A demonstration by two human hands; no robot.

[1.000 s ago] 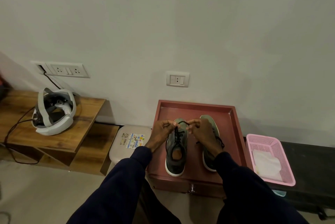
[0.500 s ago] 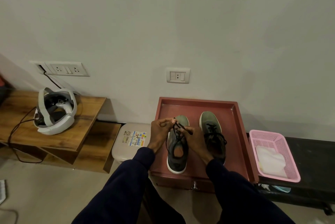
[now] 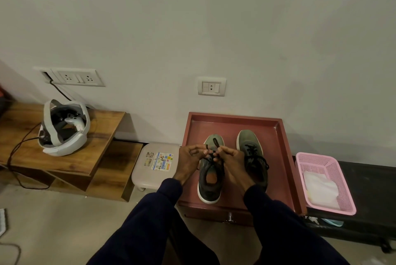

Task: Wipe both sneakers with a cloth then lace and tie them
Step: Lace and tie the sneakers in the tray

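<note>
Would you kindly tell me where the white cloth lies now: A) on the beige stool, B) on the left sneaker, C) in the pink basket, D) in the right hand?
C: the white cloth lies inside the pink basket, right of the red tray.

The only lettering in view is on a colourful sticker (image 3: 159, 160) on top of the beige stool (image 3: 150, 179), just left of the red tray (image 3: 233, 115). It has a short word in blue capitals, upside down from here. The word may be "SQUARE", but the print is too small to be sure. The sticker's other small print is unreadable.
</note>
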